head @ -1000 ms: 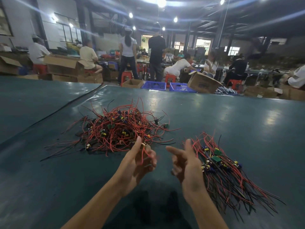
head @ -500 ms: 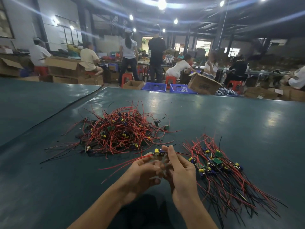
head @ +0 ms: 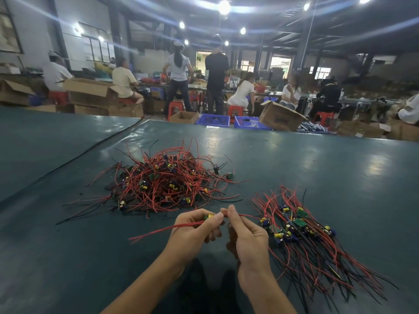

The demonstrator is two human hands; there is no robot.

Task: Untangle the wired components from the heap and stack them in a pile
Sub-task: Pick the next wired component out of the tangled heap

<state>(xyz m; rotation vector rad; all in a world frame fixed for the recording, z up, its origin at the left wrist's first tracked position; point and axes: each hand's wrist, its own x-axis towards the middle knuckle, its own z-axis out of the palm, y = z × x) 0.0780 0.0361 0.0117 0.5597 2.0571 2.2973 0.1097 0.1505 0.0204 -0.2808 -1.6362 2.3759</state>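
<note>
A tangled heap point(head: 165, 182) of small circuit boards with red and black wires lies on the dark green table point(head: 317, 168), ahead and left of my hands. A sorted pile point(head: 301, 232) with its wires laid roughly parallel sits to the right. My left hand point(head: 192, 232) grips one wired component point(head: 208, 216) by its small board, its red wires trailing left. My right hand point(head: 244, 234) pinches that component's red wire leading right toward the pile.
A seam or gap point(head: 90, 148) splits the table surface at the left. Beyond the far edge stand cardboard boxes point(head: 281, 116), blue crates point(head: 213, 120), red stools and several people working.
Both hands came together: the left pulled a component out of the heap, the right took hold of its wire, and the wires now stretch out sideways between and beside the hands.
</note>
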